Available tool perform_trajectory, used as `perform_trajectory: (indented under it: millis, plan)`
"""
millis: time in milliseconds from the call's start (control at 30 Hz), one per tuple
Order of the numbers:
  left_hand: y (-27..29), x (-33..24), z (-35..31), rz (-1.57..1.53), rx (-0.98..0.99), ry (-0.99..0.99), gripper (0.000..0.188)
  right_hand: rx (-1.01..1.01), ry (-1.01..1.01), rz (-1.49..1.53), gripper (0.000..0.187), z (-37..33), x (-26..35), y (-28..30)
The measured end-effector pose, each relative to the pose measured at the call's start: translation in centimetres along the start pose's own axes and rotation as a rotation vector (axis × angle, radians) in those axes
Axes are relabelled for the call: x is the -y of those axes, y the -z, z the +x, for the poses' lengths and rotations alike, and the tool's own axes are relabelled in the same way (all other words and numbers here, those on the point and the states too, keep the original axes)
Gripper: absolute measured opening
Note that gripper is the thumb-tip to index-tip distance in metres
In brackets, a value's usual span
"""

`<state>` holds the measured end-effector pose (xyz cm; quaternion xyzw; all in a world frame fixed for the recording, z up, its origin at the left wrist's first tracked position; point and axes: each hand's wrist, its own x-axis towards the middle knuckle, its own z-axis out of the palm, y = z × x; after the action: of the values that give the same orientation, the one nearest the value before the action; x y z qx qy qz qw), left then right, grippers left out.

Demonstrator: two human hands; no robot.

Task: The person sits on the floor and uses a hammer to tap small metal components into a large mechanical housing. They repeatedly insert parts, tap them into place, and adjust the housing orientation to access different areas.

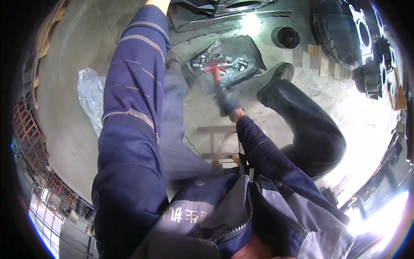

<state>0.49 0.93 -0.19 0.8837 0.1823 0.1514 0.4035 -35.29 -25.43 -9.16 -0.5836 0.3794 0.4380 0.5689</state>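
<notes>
On the concrete floor [77,142], ahead of the knees, a dark tray [248,49] of loose sockets [224,64] is laid out. A red-handled tool [215,71] is held over that tray by the gloved right hand [227,103]; the fingers are closed round the lower end of the handle. The left hand is cut off by the top edge of the view beyond the raised left sleeve [133,77], so its fingers cannot be judged.

The tool is judged to be steel, stiff and fairly heavy for its size, with a T-shaped head. The red grip is taken as the proper hold, since bare metal may be slippery against the glove.

Its long axis runs from the hand up and slightly left, with the head pointing away from the person towards the sockets. A clear plastic bag [90,97] lies to the left.
</notes>
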Motion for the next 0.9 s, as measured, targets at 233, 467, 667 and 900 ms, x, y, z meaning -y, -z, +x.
perform_trajectory:
  millis: [233, 467, 667, 900]
  plan:
    - [-0.6, 0.8, 0.5, -0.114, -0.072, -0.056, 0.058, -0.624, 0.736, -1.064, 0.034, 8.3, 7.0, 7.8]
    - [0.8, -1.3, -0.8, 0.005, -0.083, 0.084, 0.067, -0.430, 0.643, -1.354, 0.036, 13.5, 7.6, 8.2]
    - [2.5, -4.1, -2.4, 0.115, -0.020, 0.117, 0.067, -0.419, 0.454, -1.036, 0.046, 11.9, 9.8, 9.3]
    - [3.0, -4.6, -2.6, 0.115, 0.077, 0.169, 0.067, 0.211, 0.694, 0.230, 0.020, -3.1, 18.8, 8.0]
